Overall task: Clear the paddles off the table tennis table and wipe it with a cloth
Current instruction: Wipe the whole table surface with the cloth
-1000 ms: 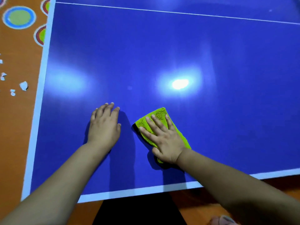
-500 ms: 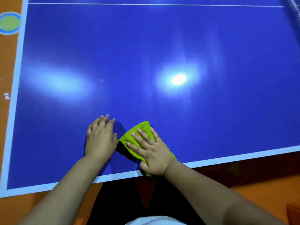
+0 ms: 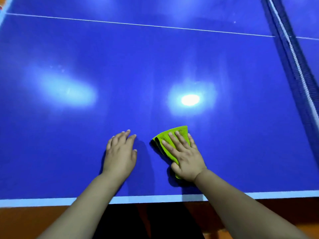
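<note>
The blue table tennis table [image 3: 69, 135] fills the view. A folded lime-green cloth [image 3: 174, 133] lies flat on it near the front edge. My right hand [image 3: 184, 156] presses down on the cloth with straight, spread fingers. My left hand [image 3: 120, 152] rests flat on the bare table surface a little to the left of the cloth, not touching it. No paddles are in sight.
The net [image 3: 293, 57] runs down the right side of the view. A white centre line [image 3: 138, 24] crosses the far part of the table and a white border [image 3: 51, 201] marks its front edge. Orange floor [image 3: 25, 221] shows below.
My right hand has slid the cloth forward and to the right, away from the front edge and from my left hand. The view has shifted right, bringing the net in.
</note>
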`<action>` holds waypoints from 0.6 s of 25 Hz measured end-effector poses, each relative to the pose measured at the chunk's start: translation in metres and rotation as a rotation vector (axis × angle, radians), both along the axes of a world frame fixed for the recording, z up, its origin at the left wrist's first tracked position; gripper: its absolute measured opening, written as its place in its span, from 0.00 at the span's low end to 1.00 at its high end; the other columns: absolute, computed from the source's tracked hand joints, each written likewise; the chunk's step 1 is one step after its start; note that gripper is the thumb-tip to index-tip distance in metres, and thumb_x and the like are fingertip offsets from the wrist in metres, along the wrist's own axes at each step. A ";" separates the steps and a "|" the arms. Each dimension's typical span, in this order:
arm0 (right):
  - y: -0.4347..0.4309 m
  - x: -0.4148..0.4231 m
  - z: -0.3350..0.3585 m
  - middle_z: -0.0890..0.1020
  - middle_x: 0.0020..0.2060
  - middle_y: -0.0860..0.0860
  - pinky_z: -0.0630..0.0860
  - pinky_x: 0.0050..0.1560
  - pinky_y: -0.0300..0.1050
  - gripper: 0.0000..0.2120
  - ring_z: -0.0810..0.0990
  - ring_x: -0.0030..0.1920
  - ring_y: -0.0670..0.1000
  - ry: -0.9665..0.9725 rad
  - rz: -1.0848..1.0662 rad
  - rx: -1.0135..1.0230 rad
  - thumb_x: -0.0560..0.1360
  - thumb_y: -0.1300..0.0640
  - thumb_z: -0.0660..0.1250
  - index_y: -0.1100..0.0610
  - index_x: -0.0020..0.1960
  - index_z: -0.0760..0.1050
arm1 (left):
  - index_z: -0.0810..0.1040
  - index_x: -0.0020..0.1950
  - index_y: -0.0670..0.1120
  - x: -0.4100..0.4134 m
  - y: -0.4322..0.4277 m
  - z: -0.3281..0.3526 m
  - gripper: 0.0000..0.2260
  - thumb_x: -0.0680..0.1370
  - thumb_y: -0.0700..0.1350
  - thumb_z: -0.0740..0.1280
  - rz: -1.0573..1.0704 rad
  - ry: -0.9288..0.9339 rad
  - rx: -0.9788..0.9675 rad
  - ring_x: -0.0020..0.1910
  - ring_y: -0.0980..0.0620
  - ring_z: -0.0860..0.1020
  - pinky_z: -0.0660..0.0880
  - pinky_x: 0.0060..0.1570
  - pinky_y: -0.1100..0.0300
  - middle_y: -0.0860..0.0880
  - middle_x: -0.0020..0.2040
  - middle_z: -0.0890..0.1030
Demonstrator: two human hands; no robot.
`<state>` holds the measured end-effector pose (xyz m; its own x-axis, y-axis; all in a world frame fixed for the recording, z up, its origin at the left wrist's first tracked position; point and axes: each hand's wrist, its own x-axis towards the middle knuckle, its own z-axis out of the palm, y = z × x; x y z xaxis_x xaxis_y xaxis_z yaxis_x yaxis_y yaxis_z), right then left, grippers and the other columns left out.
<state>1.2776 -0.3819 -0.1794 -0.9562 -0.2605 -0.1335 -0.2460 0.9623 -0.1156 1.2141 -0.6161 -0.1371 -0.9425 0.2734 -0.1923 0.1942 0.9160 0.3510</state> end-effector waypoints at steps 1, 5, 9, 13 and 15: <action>0.023 0.000 0.002 0.59 0.76 0.52 0.52 0.71 0.65 0.39 0.53 0.77 0.56 -0.006 -0.041 0.017 0.65 0.47 0.57 0.45 0.76 0.57 | 0.73 0.66 0.43 0.003 0.007 0.001 0.20 0.73 0.40 0.68 0.000 -0.006 0.001 0.69 0.42 0.65 0.57 0.69 0.47 0.44 0.70 0.69; 0.061 -0.006 0.005 0.58 0.76 0.52 0.48 0.72 0.62 0.38 0.51 0.77 0.54 -0.004 -0.295 0.053 0.65 0.47 0.55 0.44 0.76 0.56 | 0.74 0.65 0.44 0.004 0.003 0.003 0.20 0.73 0.41 0.68 0.040 -0.015 -0.013 0.69 0.43 0.66 0.57 0.69 0.48 0.45 0.70 0.69; 0.024 -0.009 0.003 0.62 0.75 0.58 0.51 0.68 0.62 0.37 0.54 0.75 0.59 0.015 -0.335 0.137 0.66 0.47 0.54 0.50 0.76 0.59 | 0.73 0.67 0.45 0.000 -0.027 0.000 0.20 0.75 0.42 0.67 0.093 -0.020 -0.025 0.69 0.44 0.64 0.56 0.70 0.49 0.45 0.71 0.68; -0.045 -0.013 0.005 0.61 0.75 0.59 0.54 0.68 0.65 0.38 0.54 0.76 0.60 0.005 -0.137 0.122 0.66 0.44 0.56 0.49 0.76 0.60 | 0.69 0.69 0.47 0.006 -0.069 0.002 0.20 0.77 0.44 0.64 0.177 -0.033 -0.013 0.71 0.47 0.61 0.53 0.71 0.51 0.48 0.73 0.65; -0.094 -0.017 0.005 0.61 0.75 0.58 0.55 0.68 0.66 0.39 0.55 0.76 0.59 -0.004 0.021 0.079 0.65 0.44 0.58 0.48 0.76 0.60 | 0.69 0.69 0.47 0.010 -0.098 0.001 0.20 0.77 0.44 0.64 0.227 -0.036 -0.005 0.71 0.47 0.62 0.53 0.71 0.51 0.48 0.73 0.65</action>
